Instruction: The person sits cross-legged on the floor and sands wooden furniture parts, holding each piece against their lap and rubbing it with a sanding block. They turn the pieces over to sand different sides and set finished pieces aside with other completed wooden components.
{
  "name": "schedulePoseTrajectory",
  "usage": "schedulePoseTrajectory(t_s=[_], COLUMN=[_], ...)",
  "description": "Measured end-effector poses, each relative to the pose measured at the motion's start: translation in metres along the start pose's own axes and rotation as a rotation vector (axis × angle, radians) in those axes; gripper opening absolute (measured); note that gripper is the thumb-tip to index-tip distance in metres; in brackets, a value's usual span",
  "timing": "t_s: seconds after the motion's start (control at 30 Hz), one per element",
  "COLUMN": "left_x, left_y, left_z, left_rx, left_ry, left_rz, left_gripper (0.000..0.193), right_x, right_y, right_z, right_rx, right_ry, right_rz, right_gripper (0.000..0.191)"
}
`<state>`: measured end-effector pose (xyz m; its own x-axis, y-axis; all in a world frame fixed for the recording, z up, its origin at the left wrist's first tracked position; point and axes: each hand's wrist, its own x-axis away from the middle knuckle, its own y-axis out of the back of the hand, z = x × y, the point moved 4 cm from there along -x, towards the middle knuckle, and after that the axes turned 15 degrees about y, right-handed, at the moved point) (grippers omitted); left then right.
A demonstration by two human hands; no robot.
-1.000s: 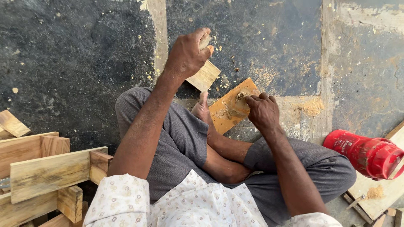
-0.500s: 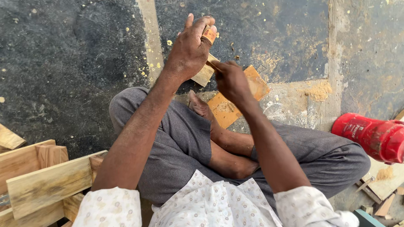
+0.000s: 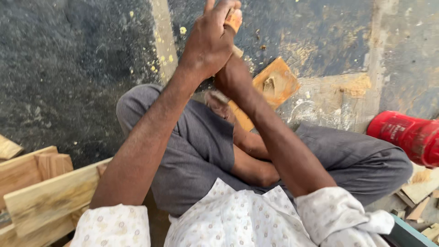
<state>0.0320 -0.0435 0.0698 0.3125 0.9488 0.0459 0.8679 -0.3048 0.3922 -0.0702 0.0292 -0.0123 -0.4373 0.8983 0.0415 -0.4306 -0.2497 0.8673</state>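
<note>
I sit cross-legged on a dark floor. My left hand (image 3: 211, 39) is raised near the top of the view, its fingers closed around a small light wooden block (image 3: 233, 20) of which only a corner shows. My right hand (image 3: 231, 75) sits just under the left one, mostly hidden behind it; what it holds cannot be made out. A flat wooden board (image 3: 274, 87) smeared with yellowish glue lies on the floor by my foot (image 3: 219, 103), below both hands.
A red plastic container (image 3: 409, 137) lies on its side at the right. Stacked wooden planks (image 3: 41, 196) sit at lower left, and small wood scraps (image 3: 423, 208) at lower right. Yellow crumbs dot the floor near a pale painted stripe (image 3: 162, 41).
My right hand left the board on the floor and rose to meet the left hand. My left hand lifted the small block higher, and the view moved closer.
</note>
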Motion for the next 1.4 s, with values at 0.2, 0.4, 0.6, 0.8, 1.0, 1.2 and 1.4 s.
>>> schedulePoseTrajectory(t_s=[0.2,0.4,0.6,0.8,1.0,1.2,1.4], left_x=[-0.003,0.002,-0.004,-0.003,-0.008,-0.006,-0.007], left_y=[-0.001,0.002,0.004,-0.001,-0.002,0.003,0.003], left_z=[-0.001,0.003,0.001,0.013,0.017,0.001,0.017], left_rx=[-0.066,0.005,-0.029,-0.043,-0.045,-0.152,-0.045], left_ry=[0.066,0.216,0.144,0.087,0.324,0.032,0.242], left_rz=[0.025,0.091,0.119,0.024,0.124,-0.034,0.072], left_gripper=[0.042,0.046,0.044,0.044,0.048,0.043,0.054], right_x=[-0.009,-0.017,-0.021,-0.009,-0.009,-0.041,-0.042], right_y=[-0.003,-0.013,-0.015,0.004,0.048,0.030,0.015], right_z=[-0.020,0.005,-0.010,-0.003,-0.023,-0.025,-0.029], right_rx=[0.101,-0.084,0.031,-0.029,0.283,0.409,0.314], right_ry=[-0.010,0.111,0.155,0.292,0.455,0.681,0.550], right_rz=[0.144,-0.149,-0.033,-0.001,0.059,-0.056,0.237], right_gripper=[0.010,0.024,0.014,0.025,0.028,0.015,0.015])
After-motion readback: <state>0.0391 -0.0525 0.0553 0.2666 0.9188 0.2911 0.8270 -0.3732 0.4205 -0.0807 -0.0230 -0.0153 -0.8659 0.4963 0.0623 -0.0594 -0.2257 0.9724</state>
